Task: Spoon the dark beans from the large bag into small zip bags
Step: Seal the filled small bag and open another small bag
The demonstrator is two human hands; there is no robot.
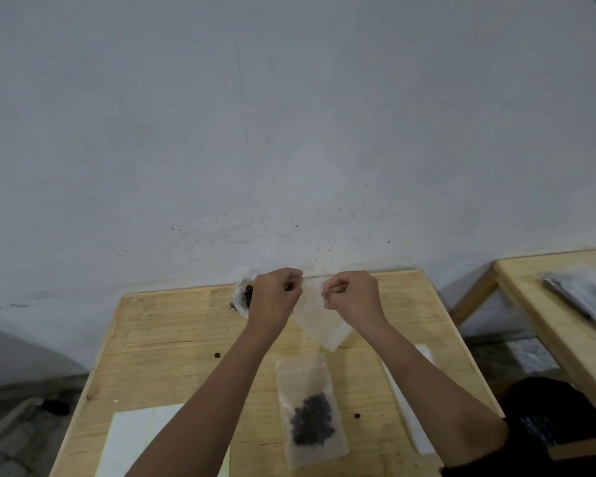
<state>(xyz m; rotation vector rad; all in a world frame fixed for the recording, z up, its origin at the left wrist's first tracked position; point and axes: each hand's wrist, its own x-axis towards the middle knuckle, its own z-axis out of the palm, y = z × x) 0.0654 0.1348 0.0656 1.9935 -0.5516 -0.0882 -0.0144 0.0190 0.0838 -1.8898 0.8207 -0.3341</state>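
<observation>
My left hand [276, 296] and my right hand [353, 294] each pinch the top edge of an empty clear zip bag [324, 323], which hangs in the air above the far part of the wooden table [172, 342]. Behind my left hand stands the large bag of dark beans [244, 296], mostly hidden. A small zip bag holding dark beans [310, 413] lies flat on the table between my forearms. No spoon is visible.
White sheets [135, 438] lie at the near left of the table and a white strip [406, 407] under my right forearm. A second wooden table [537, 304] with plastic packets [582, 297] stands to the right. A grey wall rises behind.
</observation>
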